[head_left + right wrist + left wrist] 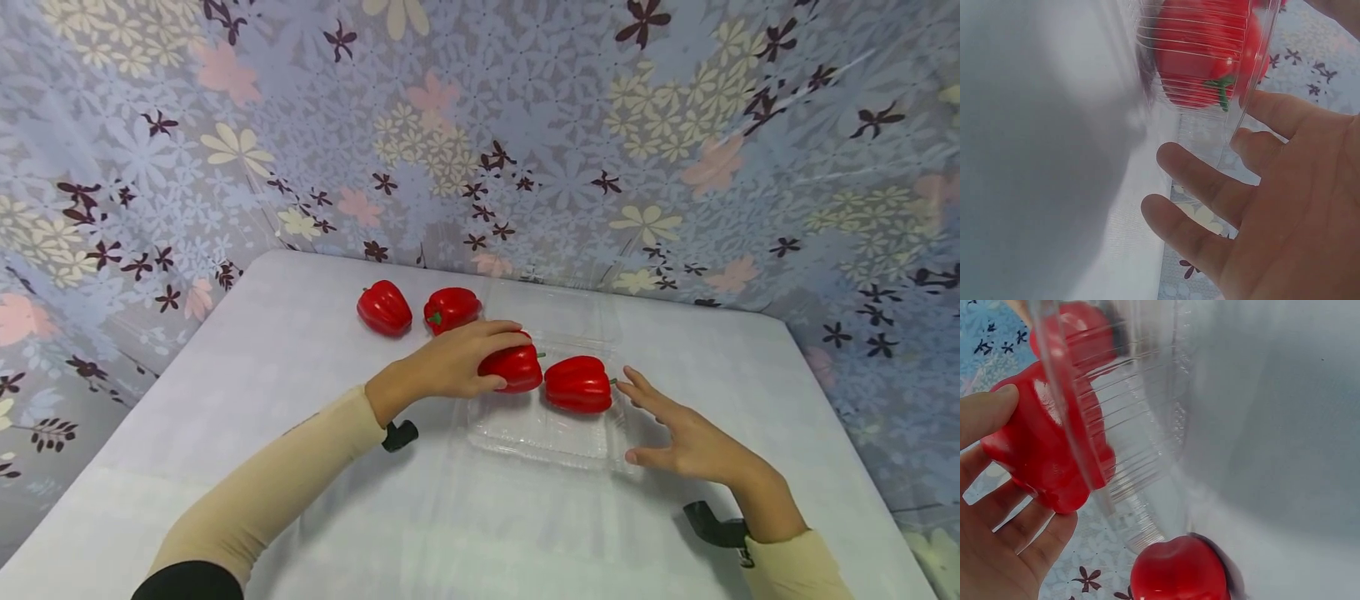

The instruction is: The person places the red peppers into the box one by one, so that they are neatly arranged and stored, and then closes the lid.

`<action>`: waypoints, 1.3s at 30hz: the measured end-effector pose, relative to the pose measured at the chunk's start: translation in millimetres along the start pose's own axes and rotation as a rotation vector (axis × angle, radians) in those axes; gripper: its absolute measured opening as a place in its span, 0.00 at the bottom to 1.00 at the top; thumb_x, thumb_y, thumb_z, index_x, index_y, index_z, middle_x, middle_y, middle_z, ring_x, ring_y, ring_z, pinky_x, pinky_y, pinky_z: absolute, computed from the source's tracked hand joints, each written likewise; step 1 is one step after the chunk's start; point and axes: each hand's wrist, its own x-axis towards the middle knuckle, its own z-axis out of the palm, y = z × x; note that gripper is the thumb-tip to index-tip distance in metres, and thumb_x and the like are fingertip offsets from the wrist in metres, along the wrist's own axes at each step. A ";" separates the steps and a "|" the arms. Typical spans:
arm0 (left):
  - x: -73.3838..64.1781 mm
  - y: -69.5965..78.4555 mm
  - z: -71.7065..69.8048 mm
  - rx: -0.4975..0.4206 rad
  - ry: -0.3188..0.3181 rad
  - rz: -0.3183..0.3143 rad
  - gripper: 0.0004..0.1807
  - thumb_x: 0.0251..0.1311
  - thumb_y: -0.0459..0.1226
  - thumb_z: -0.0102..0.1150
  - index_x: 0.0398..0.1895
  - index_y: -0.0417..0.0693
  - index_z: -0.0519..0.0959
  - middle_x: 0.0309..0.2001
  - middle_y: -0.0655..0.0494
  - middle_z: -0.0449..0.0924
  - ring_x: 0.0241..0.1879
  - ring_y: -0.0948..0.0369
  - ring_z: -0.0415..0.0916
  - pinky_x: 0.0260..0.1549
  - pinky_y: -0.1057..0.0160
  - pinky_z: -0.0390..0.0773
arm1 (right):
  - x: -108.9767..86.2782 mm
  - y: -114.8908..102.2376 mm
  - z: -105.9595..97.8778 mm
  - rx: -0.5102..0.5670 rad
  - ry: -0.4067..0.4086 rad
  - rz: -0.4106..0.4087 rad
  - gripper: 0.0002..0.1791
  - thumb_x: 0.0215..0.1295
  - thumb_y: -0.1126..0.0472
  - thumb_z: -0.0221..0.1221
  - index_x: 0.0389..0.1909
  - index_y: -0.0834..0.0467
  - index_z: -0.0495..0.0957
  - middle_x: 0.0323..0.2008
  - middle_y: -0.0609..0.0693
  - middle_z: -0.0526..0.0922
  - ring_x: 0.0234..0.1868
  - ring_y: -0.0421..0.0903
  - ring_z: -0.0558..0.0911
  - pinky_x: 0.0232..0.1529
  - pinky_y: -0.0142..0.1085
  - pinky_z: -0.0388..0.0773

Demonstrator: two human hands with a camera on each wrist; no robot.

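My left hand (456, 360) grips a red bell pepper (516, 371), with thumb and fingers curled around its sides, over the left part of a clear plastic container (536, 454). In the left wrist view that bell pepper (1035, 447) shows partly through the container's transparent wall. Another red bell pepper (576, 386) lies inside the container, its green stem pointing right. Beside the container's right side is my right hand (682, 437), fingers spread and holding nothing. Whether its fingertips touch the container wall I cannot tell.
Two more red bell peppers, one at the left (385, 308) and one nearer the container (452, 309), lie toward the back of the white-covered table (420, 533). The container's clear lid (555, 304) extends behind it. A flowered cloth (480, 150) hangs along the back.
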 end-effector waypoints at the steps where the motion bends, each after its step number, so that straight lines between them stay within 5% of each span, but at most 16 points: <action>1: 0.7 -0.6 0.8 -0.001 -0.001 0.002 0.33 0.58 0.41 0.68 0.69 0.55 0.70 0.71 0.51 0.68 0.69 0.53 0.67 0.61 0.53 0.79 | 0.1 -0.3 -0.2 -0.004 -0.001 0.001 0.50 0.57 0.50 0.70 0.78 0.53 0.54 0.80 0.60 0.46 0.74 0.71 0.58 0.64 0.73 0.60; 11: 5.6 -6.3 10.1 0.024 -0.058 -0.010 0.34 0.60 0.43 0.66 0.70 0.58 0.68 0.73 0.52 0.65 0.71 0.54 0.65 0.62 0.53 0.78 | -0.3 -0.9 1.1 -0.015 -0.008 0.010 0.50 0.57 0.51 0.70 0.77 0.54 0.55 0.80 0.59 0.47 0.75 0.71 0.57 0.65 0.73 0.60; 39: 12.1 -11.7 26.9 0.095 -0.084 -0.006 0.34 0.61 0.44 0.66 0.72 0.59 0.67 0.74 0.53 0.64 0.73 0.54 0.62 0.66 0.55 0.74 | 0.3 0.7 -1.0 0.007 -0.012 -0.024 0.50 0.57 0.52 0.70 0.77 0.57 0.54 0.80 0.60 0.46 0.74 0.71 0.59 0.65 0.71 0.63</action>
